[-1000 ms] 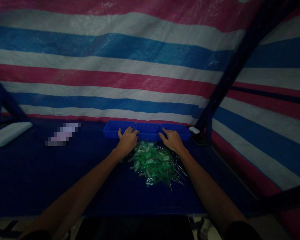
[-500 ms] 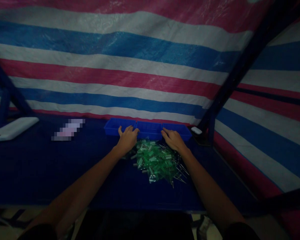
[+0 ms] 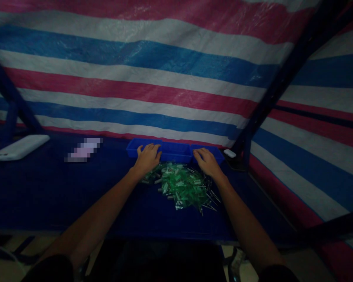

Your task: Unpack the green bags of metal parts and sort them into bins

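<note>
The right hand (image 3: pixel 206 160) has slid a bit onto the right blue tray (image 3: pixel 218 154); the left hand (image 3: pixel 148 158) is by the left blue tray (image 3: pixel 132 150). Fingers are bent, half open; I can't tell if they grip. The green packets (image 3: pixel 182 184) still lie in front on the desk (image 3: pixel 76 196), so only the trays seem handled.

Forearms (image 3: pixel 102 211) stretched forward flank the green pile (image 3: pixel 182 186): left hand (image 3: pixel 148 158) at its far left, right hand (image 3: pixel 207 161) at its far right, backs up, fingers (image 3: pixel 149 147) bent; their grip is hard to judge in this gloom.
</note>
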`<action>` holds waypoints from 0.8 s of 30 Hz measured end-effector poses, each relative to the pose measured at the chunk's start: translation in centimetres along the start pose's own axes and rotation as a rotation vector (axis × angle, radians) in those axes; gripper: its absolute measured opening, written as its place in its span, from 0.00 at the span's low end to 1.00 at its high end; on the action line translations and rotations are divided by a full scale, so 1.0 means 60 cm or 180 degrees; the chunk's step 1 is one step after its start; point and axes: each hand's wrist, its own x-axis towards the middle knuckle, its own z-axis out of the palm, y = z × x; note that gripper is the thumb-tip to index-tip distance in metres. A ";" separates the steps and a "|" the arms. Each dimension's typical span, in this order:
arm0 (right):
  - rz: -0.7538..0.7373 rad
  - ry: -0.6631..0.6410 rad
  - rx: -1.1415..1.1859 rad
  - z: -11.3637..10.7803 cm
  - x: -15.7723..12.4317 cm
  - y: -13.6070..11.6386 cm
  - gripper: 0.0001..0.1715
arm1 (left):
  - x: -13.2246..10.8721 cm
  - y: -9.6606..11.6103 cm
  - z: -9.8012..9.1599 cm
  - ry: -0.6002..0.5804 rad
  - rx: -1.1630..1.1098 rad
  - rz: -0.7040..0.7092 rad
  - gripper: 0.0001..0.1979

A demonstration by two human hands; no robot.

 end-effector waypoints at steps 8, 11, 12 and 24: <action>-0.0059 -0.0097 0.0058 0.021 -0.005 -0.002 0.23 | 0.009 -0.032 0.002 -0.0381 0.0274 -0.0217 0.18; -0.0068 -0.0076 0.0130 0.024 -0.006 -0.003 0.23 | 0.012 -0.041 0.003 -0.0528 0.0339 -0.0178 0.18; -0.0066 -0.0091 0.0123 0.025 -0.007 -0.004 0.23 | 0.012 -0.043 0.004 -0.0550 0.0317 -0.0157 0.18; -0.0289 0.0273 0.0236 0.022 -0.009 0.001 0.25 | -0.003 0.007 -0.022 -0.0051 -0.0003 0.0234 0.15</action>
